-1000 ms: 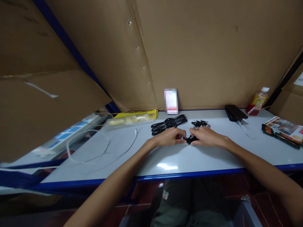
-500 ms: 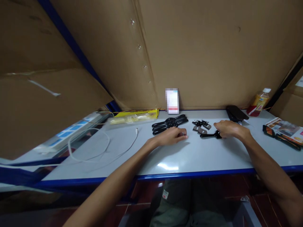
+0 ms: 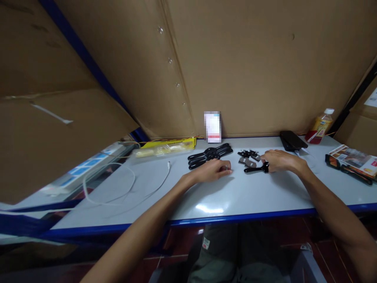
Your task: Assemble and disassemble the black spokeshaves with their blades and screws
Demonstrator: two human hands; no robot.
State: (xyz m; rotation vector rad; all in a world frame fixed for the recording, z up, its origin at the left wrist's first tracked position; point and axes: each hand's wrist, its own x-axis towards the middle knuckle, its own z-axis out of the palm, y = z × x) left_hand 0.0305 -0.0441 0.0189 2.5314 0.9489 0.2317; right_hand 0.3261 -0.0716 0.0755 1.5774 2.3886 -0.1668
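Note:
My right hand (image 3: pixel 279 160) is closed around the head end of a glossy black-handled tool (image 3: pixel 255 169), whose handle points left just over the table. What the fingers cover is hidden. Curled low over the table, my left hand (image 3: pixel 215 170) has its thumb towards the right. A small shiny bit shows between its fingers, too small to name. Behind that hand lies a group of several glossy black handles (image 3: pixel 210 153). Between my hands are several flat grey-brown plates with cut-outs (image 3: pixel 247 162) and a small pile of black parts (image 3: pixel 247 153).
A blurred upright card or screen (image 3: pixel 213 127) leans on the cardboard wall (image 3: pixel 241 70). Yellow packaging (image 3: pixel 167 146) and a white cable (image 3: pixel 134 182) lie left. Right are a black case (image 3: pixel 293 140), a drink bottle (image 3: pixel 320 126) and a printed packet (image 3: pixel 353 159). The table has a blue front edge (image 3: pixel 235 218).
My right hand has turned slightly, and the black-handled tool has shifted a little left. My left hand keeps nearly the same place. The whole view has moved slightly.

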